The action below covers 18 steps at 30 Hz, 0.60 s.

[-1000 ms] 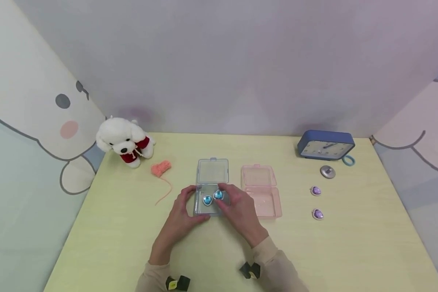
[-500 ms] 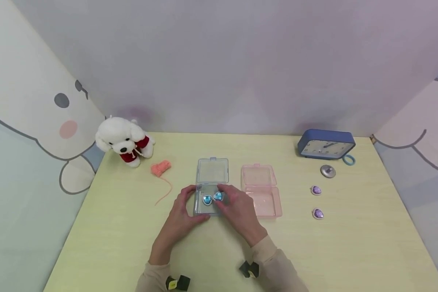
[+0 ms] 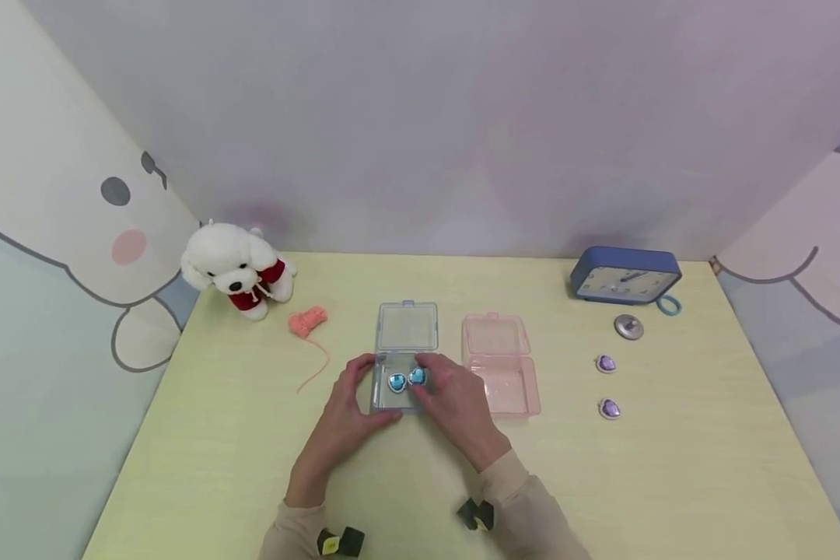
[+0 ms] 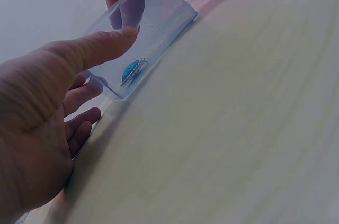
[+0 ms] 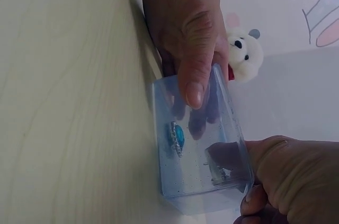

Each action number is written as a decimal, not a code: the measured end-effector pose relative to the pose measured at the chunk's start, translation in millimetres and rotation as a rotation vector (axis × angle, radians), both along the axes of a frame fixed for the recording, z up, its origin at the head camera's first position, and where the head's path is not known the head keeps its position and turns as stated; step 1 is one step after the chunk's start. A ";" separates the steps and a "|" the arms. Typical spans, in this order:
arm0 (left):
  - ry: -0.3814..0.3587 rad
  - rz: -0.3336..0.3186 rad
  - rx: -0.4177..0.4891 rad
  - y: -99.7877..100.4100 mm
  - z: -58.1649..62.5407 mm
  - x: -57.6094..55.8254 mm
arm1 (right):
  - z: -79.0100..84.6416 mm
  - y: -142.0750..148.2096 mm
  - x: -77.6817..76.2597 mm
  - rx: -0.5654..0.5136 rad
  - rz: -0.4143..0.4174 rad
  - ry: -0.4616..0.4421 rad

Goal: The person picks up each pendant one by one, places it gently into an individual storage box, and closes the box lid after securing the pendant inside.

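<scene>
The open blue box (image 3: 393, 402) sits on the bench (image 3: 203, 435) between the hands, its left end gripped by the left hand (image 3: 343, 420), thumb along the near wall. Reaching in from the right, the right hand (image 3: 462, 400) pinches one blue gem (image 3: 417, 376), just right of a second gem (image 3: 397, 382) lying inside.

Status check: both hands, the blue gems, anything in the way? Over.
Left hand grips blue box. Right hand pinches one blue gem inside; second blue gem beside it. Lid open, nothing seen blocking.
</scene>
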<state>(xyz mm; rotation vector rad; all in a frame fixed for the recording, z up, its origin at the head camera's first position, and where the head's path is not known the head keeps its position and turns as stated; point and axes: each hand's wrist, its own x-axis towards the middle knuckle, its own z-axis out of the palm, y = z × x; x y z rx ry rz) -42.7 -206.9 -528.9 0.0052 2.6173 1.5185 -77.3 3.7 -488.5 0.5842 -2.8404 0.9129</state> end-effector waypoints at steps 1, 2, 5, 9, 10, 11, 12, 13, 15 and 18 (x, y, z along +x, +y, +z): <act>0.000 0.000 0.002 0.1 0.6 -0.1 | 0.0 0.0 -0.3 0.006 0.002 0.004; 0.001 0.000 0.003 0.1 1.2 -0.2 | 0.0 -0.1 -0.6 0.012 0.004 0.006; 0.002 0.000 0.007 0.4 3.3 -0.4 | 0.1 -0.6 -1.3 0.029 0.004 -0.002; 0.002 -0.002 0.007 1.0 4.4 -0.8 | 0.7 -1.1 -1.5 0.044 0.004 -0.019; 0.001 -0.002 0.005 1.2 4.5 -0.8 | 0.7 -1.0 -1.5 0.050 0.005 -0.017; 0.000 -0.001 0.006 1.4 4.5 -0.8 | 1.4 -0.8 -1.4 0.051 0.005 -0.016; 0.000 -0.001 0.005 1.4 4.4 -0.7 | 2.2 -0.4 -1.3 0.050 0.005 -0.014; -0.002 0.001 0.005 1.5 4.5 -0.7 | 3.4 0.2 -1.0 0.048 0.005 -0.011; -0.005 0.002 0.005 1.5 4.6 -0.5 | 7.1 2.1 -0.6 0.034 0.005 -0.004; -0.010 0.002 0.004 0.8 3.9 -0.2 | 15.0 6.8 0.6 -0.011 -0.003 0.005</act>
